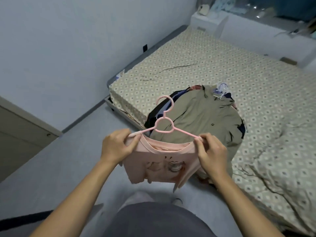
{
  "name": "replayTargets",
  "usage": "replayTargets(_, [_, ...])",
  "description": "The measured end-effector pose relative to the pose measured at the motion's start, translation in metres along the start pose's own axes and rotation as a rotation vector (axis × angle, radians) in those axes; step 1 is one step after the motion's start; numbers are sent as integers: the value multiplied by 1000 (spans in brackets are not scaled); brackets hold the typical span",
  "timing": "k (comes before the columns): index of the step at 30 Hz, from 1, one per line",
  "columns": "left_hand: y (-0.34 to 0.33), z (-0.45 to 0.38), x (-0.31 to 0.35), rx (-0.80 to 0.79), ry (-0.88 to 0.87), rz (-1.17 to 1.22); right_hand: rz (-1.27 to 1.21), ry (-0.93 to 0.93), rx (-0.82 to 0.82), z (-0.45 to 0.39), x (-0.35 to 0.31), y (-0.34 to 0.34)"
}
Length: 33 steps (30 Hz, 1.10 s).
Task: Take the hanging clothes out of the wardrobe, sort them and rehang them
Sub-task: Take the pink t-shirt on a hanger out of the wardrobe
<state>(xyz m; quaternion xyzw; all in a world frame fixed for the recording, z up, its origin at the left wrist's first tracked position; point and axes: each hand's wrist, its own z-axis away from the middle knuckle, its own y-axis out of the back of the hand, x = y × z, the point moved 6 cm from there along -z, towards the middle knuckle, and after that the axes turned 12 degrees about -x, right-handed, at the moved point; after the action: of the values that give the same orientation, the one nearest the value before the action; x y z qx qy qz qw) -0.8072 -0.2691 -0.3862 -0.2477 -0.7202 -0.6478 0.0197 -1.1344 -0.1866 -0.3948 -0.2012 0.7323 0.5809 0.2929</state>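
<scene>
A pink T-shirt (159,166) with a printed drawing hangs in front of me on a pink hanger (164,123). My left hand (118,146) pinches the shirt's left shoulder over the hanger's arm. My right hand (210,149) pinches the right shoulder at the hanger's other end. Behind them a pile of clothes lies on the bed, topped by an olive jacket (205,117), with dark garments (159,112) under it and white hangers (221,91) at its far end.
The bed (196,62) with a patterned sheet fills the right side, with a matching quilt (282,168) bunched at the near right. A pale wall stands to the left, grey floor (71,159) below it. A white shelf (256,29) with clutter runs beyond the bed.
</scene>
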Motion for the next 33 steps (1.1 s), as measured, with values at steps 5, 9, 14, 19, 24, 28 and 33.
replayTargets(5, [-44, -99, 42, -80, -222, 84, 33, -189, 129, -21, 50, 29])
replayTargets(9, [-78, -179, 70, -170, -349, 168, 76, -349, 201, -44, 76, 51])
replayTargets(14, [-98, -281, 116, -205, -505, 226, 163, -459, 319, -100, 95, 90])
replayTargets(19, [-152, -368, 154, -428, -525, 148, 126, -575, 239, -162, 165, 96])
replayTargets(24, [-225, -421, 185, -630, -513, 88, 41, -705, 47, -218, 253, 79])
replayTargets(28, [-290, -477, 190, -687, -280, 111, -5, -729, -49, -274, 320, 64])
replayTargets(33, [-368, -539, 214, -672, -176, -51, -48, -782, -113, -342, 415, 46])
